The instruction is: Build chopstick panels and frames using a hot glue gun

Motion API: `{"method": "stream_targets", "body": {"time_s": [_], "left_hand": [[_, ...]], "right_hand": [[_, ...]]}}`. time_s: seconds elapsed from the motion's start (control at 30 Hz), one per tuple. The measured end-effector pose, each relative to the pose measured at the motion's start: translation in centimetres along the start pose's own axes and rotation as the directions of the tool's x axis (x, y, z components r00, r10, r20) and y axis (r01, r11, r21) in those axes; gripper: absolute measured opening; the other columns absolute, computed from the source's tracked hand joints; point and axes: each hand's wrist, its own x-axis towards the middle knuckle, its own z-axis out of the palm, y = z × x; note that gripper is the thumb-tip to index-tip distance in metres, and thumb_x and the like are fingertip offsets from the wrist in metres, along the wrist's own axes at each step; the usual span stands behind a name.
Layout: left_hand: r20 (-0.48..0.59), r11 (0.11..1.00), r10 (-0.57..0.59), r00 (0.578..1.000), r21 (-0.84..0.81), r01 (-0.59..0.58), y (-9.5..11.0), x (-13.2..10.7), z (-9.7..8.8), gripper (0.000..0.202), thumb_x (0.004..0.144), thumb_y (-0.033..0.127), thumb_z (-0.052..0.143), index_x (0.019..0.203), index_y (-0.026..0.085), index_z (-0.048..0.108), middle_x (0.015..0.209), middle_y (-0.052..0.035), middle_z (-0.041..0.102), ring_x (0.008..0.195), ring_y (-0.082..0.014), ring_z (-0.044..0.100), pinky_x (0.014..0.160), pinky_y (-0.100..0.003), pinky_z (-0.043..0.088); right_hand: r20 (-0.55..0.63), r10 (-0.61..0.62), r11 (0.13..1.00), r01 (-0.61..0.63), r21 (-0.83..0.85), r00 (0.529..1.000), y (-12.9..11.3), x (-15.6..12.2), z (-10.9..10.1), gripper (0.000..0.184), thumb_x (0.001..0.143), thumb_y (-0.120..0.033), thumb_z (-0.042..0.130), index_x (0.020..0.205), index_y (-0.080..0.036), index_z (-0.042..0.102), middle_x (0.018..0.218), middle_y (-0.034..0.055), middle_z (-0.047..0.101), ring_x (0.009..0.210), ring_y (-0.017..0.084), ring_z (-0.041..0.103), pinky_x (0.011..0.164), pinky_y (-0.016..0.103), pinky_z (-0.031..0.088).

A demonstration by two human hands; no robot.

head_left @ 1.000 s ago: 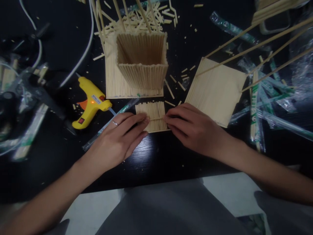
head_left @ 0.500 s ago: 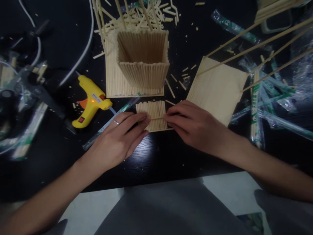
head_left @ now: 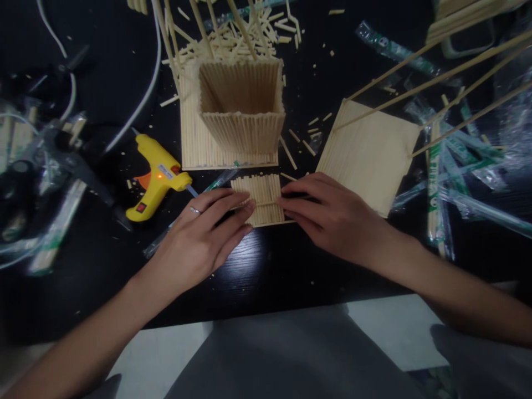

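Note:
A small panel of short wooden sticks [head_left: 262, 195] lies flat on the black table [head_left: 270, 266] near its front edge. My left hand [head_left: 203, 238], with a ring on one finger, presses its fingertips against the panel's left side. My right hand [head_left: 328, 213] presses on the right side, fingers stretched toward a thin cross stick that lies across the panel. Both hands rest low on the table, fingers close together and extended.
A yellow glue gun [head_left: 155, 176] lies left of the panel. Behind it stands an open stick box [head_left: 241, 108] on a stick base. A flat stick board [head_left: 368, 152] lies right, with long skewers [head_left: 436, 77] and plastic wrappers [head_left: 461, 183] beyond. Cables [head_left: 137, 100] run at far left.
Hardly anything differs: both hands keep pressing on the small stick panel, and the view shifts slightly.

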Motion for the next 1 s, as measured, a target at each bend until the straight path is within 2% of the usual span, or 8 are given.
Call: {"method": "stream_targets", "body": {"time_s": [0.13, 0.33, 0.5, 0.63, 0.77, 0.93, 1.0], "left_hand": [[-0.013, 1.000, 0.004, 1.000, -0.003, -0.004, 0.03, 0.03, 0.01, 0.041, 0.098, 0.019, 0.070, 0.137, 0.012, 0.064, 0.137, -0.0140, 0.069, 0.132, -0.0310, 0.063, 0.114, -0.051, 0.055], [-0.025, 1.000, 0.004, 1.000, 0.005, -0.004, 0.16, 0.04, 0.09, 0.041, 0.097, 0.019, 0.071, 0.137, 0.012, 0.065, 0.135, -0.0147, 0.070, 0.130, -0.0309, 0.064, 0.111, -0.050, 0.057], [-0.038, 1.000, 0.006, 0.999, 0.004, -0.006, 0.28, 0.05, 0.06, 0.041, 0.097, 0.018, 0.071, 0.137, 0.013, 0.065, 0.135, -0.0134, 0.071, 0.130, -0.0301, 0.065, 0.110, -0.050, 0.058], [-0.028, 1.000, 0.006, 1.000, 0.001, -0.006, 0.25, 0.07, 0.01, 0.041, 0.097, 0.018, 0.071, 0.137, 0.012, 0.065, 0.136, -0.0139, 0.070, 0.131, -0.0303, 0.065, 0.111, -0.051, 0.058], [-0.026, 1.000, 0.006, 1.000, -0.002, -0.006, 0.17, 0.08, 0.00, 0.040, 0.097, 0.017, 0.071, 0.136, 0.012, 0.065, 0.136, -0.0141, 0.070, 0.131, -0.0309, 0.065, 0.110, -0.051, 0.058], [-0.023, 0.999, -0.037, 0.999, -0.037, 0.036, 0.36, 0.16, -0.13, 0.038, 0.100, 0.019, 0.067, 0.138, 0.019, 0.064, 0.136, -0.0092, 0.071, 0.131, -0.0292, 0.065, 0.111, -0.051, 0.058], [-0.019, 0.998, -0.044, 0.999, -0.044, 0.043, 0.42, 0.21, -0.18, 0.037, 0.100, 0.018, 0.067, 0.137, 0.018, 0.064, 0.136, -0.0092, 0.071, 0.132, -0.0289, 0.065, 0.112, -0.051, 0.058]], "right_hand": [[-0.004, 0.003, 1.000, -0.003, -0.004, 1.000, 0.08, -0.01, 0.01, 0.027, 0.101, -0.008, 0.055, 0.116, -0.018, 0.076, 0.116, 0.0133, 0.072, 0.108, 0.027, 0.067, 0.093, 0.049, 0.063], [-0.007, -0.003, 1.000, 0.003, 0.031, 1.000, -0.24, 0.07, -0.10, 0.022, 0.099, -0.009, 0.059, 0.115, -0.010, 0.075, 0.115, 0.0183, 0.071, 0.108, 0.029, 0.068, 0.093, 0.050, 0.063], [0.002, 0.023, 0.999, -0.023, 0.041, 1.000, -0.68, -0.12, -0.15, 0.025, 0.096, -0.017, 0.066, 0.120, -0.009, 0.072, 0.120, 0.0194, 0.070, 0.113, 0.032, 0.067, 0.097, 0.052, 0.062], [-0.002, 0.003, 1.000, -0.003, 0.017, 1.000, -0.73, -0.21, -0.12, 0.024, 0.095, -0.014, 0.068, 0.117, -0.006, 0.072, 0.118, 0.0215, 0.070, 0.112, 0.032, 0.068, 0.097, 0.052, 0.063], [-0.014, 0.006, 1.000, -0.006, 0.018, 1.000, -0.71, -0.13, -0.03, 0.021, 0.097, -0.014, 0.067, 0.116, -0.009, 0.072, 0.117, 0.0202, 0.070, 0.111, 0.031, 0.068, 0.096, 0.052, 0.063], [-0.024, -0.018, 1.000, 0.018, 0.018, 1.000, -0.66, -0.04, 0.12, 0.020, 0.098, -0.014, 0.065, 0.117, -0.011, 0.071, 0.113, 0.0175, 0.072, 0.107, 0.030, 0.070, 0.093, 0.051, 0.065], [-0.022, -0.018, 0.999, 0.019, 0.027, 1.000, -0.64, -0.05, 0.13, 0.021, 0.098, -0.013, 0.065, 0.118, -0.011, 0.071, 0.111, 0.0167, 0.072, 0.106, 0.029, 0.070, 0.092, 0.050, 0.065]]}}
